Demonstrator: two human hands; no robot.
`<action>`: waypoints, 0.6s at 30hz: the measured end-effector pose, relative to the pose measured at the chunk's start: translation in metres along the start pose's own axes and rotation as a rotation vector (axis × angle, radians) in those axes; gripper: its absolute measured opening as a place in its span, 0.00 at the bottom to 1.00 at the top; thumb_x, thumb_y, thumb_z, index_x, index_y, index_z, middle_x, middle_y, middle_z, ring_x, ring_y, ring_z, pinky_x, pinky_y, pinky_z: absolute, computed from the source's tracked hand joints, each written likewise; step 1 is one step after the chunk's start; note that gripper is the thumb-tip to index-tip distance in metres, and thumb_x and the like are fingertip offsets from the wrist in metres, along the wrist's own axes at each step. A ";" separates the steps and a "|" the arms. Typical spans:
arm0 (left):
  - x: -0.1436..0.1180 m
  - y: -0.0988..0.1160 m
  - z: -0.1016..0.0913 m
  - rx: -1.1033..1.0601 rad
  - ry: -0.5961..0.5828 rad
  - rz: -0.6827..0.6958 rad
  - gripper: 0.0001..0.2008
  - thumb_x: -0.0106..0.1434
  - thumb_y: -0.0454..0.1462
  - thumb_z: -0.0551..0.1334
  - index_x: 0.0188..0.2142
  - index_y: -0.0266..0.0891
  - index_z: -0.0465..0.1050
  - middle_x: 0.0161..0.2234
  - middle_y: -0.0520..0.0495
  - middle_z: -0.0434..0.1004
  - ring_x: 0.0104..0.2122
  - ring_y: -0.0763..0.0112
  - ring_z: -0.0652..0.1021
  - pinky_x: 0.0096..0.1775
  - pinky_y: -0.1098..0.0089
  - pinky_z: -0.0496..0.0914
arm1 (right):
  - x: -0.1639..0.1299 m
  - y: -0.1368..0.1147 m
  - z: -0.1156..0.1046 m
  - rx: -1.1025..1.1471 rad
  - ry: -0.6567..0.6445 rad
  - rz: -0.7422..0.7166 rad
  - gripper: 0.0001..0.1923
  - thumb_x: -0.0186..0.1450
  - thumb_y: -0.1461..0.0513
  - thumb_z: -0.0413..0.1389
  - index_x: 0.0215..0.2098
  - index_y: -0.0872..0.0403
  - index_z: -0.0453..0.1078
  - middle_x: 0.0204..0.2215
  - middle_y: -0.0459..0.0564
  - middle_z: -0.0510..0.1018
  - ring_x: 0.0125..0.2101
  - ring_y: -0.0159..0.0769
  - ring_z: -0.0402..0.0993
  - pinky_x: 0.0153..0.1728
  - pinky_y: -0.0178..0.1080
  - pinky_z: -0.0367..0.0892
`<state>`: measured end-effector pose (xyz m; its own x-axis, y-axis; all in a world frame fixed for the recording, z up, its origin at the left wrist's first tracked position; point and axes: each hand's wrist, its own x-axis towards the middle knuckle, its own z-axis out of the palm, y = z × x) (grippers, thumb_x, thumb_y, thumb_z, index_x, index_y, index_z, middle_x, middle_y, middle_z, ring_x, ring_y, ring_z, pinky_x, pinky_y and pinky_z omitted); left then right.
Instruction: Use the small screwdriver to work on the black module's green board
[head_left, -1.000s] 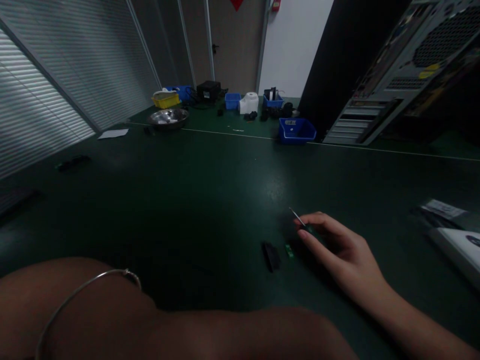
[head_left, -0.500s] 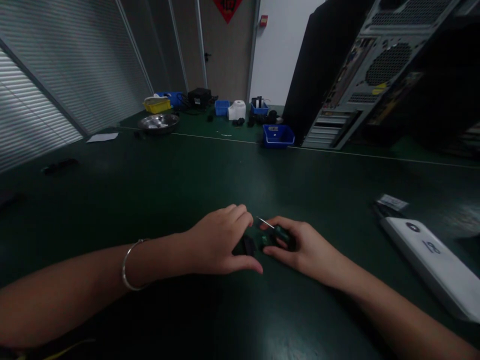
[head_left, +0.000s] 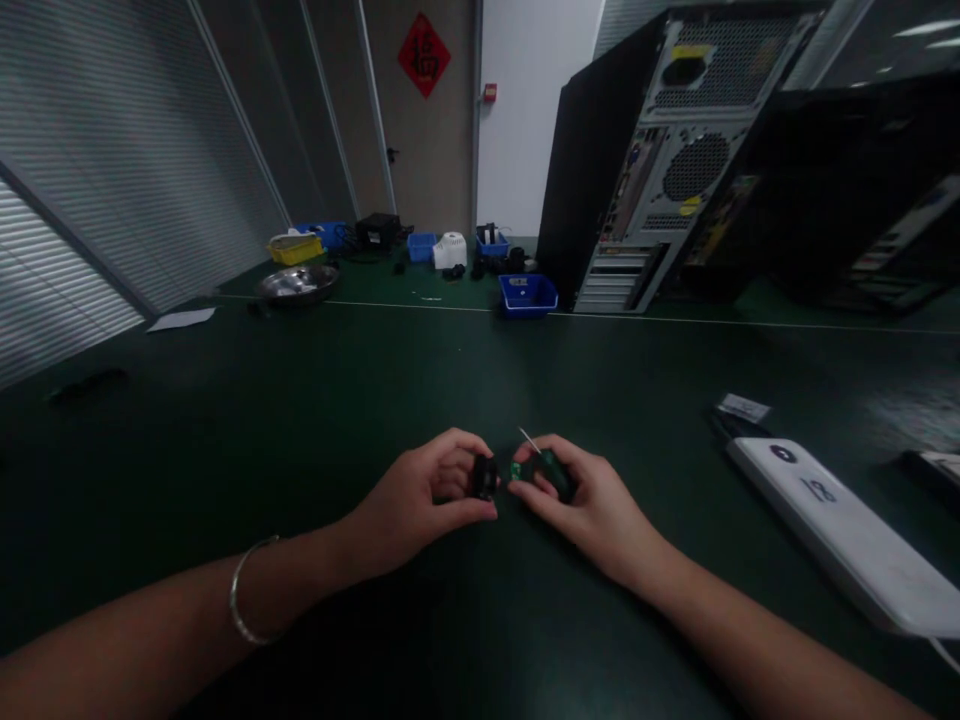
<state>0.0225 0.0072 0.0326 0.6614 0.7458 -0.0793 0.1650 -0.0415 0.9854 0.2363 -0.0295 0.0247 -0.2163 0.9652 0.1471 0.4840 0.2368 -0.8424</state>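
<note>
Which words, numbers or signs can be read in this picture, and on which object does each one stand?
"12": my best reading of the dark marks on the long white device; blurred.
Red diamond sign on the door: a gold character, too blurred to read.
Yellow stickers on the computer case: too small.
White label on the table: unreadable.

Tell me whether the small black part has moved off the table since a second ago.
Yes. The small black part lay on the green table left of the right hand; now the left hand pinches it, lifted toward the right hand's screwdriver.
</note>
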 end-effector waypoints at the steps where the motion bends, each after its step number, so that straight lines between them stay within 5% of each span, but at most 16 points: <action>1: 0.002 -0.005 0.001 -0.147 0.019 -0.016 0.19 0.59 0.34 0.68 0.47 0.40 0.63 0.42 0.46 0.77 0.41 0.63 0.79 0.44 0.61 0.73 | 0.000 -0.001 0.002 0.030 0.044 -0.008 0.07 0.64 0.61 0.58 0.41 0.53 0.69 0.25 0.41 0.69 0.23 0.31 0.66 0.25 0.33 0.64; 4: 0.004 -0.018 0.005 -0.305 0.021 -0.053 0.21 0.56 0.31 0.70 0.46 0.39 0.63 0.39 0.45 0.79 0.39 0.63 0.81 0.42 0.61 0.74 | -0.002 -0.007 0.010 0.103 0.085 -0.041 0.08 0.64 0.60 0.59 0.41 0.53 0.68 0.22 0.39 0.65 0.22 0.30 0.64 0.26 0.33 0.64; 12: -0.003 -0.023 0.010 -0.256 -0.072 0.022 0.18 0.58 0.31 0.69 0.44 0.38 0.64 0.42 0.42 0.81 0.42 0.59 0.81 0.45 0.58 0.73 | -0.010 -0.013 0.025 0.178 -0.002 -0.082 0.07 0.63 0.64 0.61 0.39 0.52 0.69 0.25 0.41 0.71 0.25 0.31 0.69 0.29 0.32 0.66; 18: -0.004 -0.022 0.009 -0.183 -0.038 0.057 0.17 0.58 0.31 0.68 0.44 0.38 0.66 0.38 0.46 0.80 0.38 0.66 0.80 0.40 0.65 0.73 | -0.009 -0.008 0.022 -0.007 0.009 -0.194 0.09 0.64 0.64 0.61 0.42 0.52 0.68 0.25 0.41 0.71 0.23 0.30 0.68 0.26 0.31 0.66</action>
<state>0.0226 -0.0004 0.0096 0.6939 0.7197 -0.0245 -0.0070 0.0407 0.9991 0.2152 -0.0431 0.0187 -0.2984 0.9023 0.3111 0.4398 0.4193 -0.7942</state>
